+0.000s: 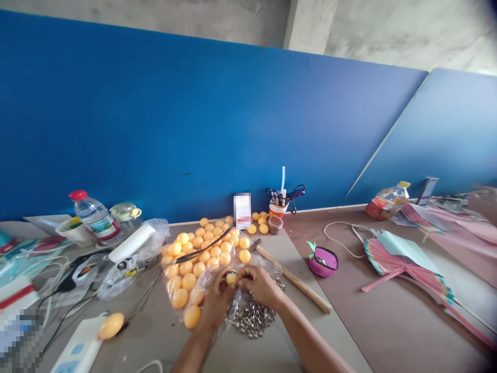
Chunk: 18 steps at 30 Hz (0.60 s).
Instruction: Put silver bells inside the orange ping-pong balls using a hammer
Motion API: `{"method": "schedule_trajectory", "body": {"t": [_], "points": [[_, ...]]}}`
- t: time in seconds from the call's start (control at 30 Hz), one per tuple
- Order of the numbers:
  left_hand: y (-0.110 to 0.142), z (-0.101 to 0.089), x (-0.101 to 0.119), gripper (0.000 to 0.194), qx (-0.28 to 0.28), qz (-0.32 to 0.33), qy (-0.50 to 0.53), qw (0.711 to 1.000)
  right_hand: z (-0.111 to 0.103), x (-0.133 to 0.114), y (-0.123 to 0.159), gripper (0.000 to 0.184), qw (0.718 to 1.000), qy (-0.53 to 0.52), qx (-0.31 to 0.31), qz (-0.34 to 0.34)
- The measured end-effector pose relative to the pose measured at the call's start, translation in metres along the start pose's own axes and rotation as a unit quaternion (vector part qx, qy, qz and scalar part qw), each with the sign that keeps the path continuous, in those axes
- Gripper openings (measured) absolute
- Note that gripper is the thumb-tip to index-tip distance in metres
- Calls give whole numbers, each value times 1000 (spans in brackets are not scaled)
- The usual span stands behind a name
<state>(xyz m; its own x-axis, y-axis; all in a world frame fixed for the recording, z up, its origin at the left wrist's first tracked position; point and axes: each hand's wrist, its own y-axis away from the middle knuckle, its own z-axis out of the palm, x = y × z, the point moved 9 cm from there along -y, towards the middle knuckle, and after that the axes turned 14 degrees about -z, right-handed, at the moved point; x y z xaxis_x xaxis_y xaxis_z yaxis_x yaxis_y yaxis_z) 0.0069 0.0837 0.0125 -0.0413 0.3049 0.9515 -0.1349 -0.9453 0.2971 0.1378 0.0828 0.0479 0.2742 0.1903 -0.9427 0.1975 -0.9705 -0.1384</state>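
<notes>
My left hand [217, 286] is closed around a small yellow ball [232, 278] with a dark band near its top. From the other side my right hand [261, 284] has its fingers pinched against the same ball; anything smaller between them is too fine to make out. Just below my hands, a heap of small shiny metal pieces [253, 317] lies on clear plastic. Many orange balls [205, 255] fill a clear plastic bag to the left and beyond my hands, with a black strap [205, 247] across them. One orange ball [192, 316] rests close to my left wrist.
A wooden-handled hammer [295, 280] lies right of my hands, near a purple pouch [324, 261]. Cup with cables [278, 208] stands behind. Bottle [97, 220], plastic bags and cords crowd the left. Another person's hand [483, 202] shows far right beside pink fans [407, 264].
</notes>
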Motion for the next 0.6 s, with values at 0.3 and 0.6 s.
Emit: {"method": "schedule_trajectory", "body": {"t": [0.3, 0.6], "points": [[-1, 1, -2, 45, -4, -8, 11, 1000, 3, 9, -1, 13, 1000, -17, 1, 11], [3, 0, 6, 44, 11, 5, -23, 1000, 3, 7, 0, 13, 1000, -16, 9, 8]]}}
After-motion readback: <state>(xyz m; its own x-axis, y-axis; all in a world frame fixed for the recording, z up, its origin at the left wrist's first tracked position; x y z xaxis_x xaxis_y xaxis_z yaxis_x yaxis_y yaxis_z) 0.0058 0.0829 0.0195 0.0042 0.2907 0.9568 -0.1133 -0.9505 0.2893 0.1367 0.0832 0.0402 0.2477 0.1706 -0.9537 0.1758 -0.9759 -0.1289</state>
